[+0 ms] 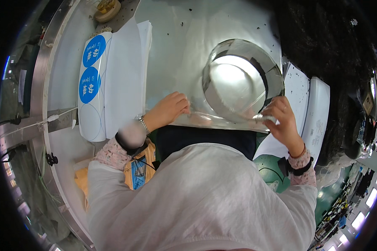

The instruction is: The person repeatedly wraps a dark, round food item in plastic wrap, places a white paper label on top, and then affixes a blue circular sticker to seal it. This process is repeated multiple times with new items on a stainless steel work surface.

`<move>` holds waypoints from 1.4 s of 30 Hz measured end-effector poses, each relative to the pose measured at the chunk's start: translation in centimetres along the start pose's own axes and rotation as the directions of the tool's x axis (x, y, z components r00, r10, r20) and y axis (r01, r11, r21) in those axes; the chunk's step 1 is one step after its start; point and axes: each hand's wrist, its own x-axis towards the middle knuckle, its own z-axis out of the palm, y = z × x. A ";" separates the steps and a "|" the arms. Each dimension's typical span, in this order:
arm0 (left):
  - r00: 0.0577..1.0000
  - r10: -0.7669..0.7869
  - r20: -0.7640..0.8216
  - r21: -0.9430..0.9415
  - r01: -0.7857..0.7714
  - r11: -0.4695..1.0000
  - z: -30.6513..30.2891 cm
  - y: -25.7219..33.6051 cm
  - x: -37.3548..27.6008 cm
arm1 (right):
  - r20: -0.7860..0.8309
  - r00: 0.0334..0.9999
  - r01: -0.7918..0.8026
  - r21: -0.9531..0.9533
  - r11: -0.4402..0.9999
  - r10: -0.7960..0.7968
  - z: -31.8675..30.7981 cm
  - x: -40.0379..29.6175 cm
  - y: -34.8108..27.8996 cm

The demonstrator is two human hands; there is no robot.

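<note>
My left hand [168, 108], with a metal watch at the wrist, is at the near edge of the metal-topped table [172, 53]. Its fingertips pinch what looks like clear plastic film [204, 118], stretched along that edge. The other end of this film is bunched in the fingers of my right hand [279, 117]. Between the hands, slightly towards the right, stands a round, shiny metal pan [238, 75] with a tall wall. My right fingers are beside its near right rim; whether they touch it I cannot tell.
White sheets with round blue labels [92, 84] bearing writing lie at left beside stacked paper [125, 81]. A glass cup [106, 5] stands on a round coaster at the far left. Rightwards are a white package [317, 116] and a large dark heap [326, 47]. Dark bits dot the tabletop.
</note>
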 end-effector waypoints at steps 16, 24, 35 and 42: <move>0.966 -0.049 0.253 -0.090 0.074 0.993 -9.2 6.1 5.0 | -0.147 0.985 0.024 -0.384 0.923 -0.087 10.4 5.0 0.4; 0.950 -0.279 -0.142 0.575 0.308 0.757 -0.7 -3.0 -1.2 | 0.147 0.902 -0.431 0.375 0.820 0.407 2.8 3.3 -0.1; 0.701 -0.587 -0.404 -0.637 0.245 0.731 1.4 0.1 6.1 | -0.179 0.934 -0.357 -0.419 0.835 0.309 10.0 -3.9 8.0; 0.476 -0.854 -0.209 -0.977 -0.129 0.167 -4.3 -0.1 6.2 | -0.189 0.920 -0.391 -0.485 0.782 0.342 10.7 -4.3 8.1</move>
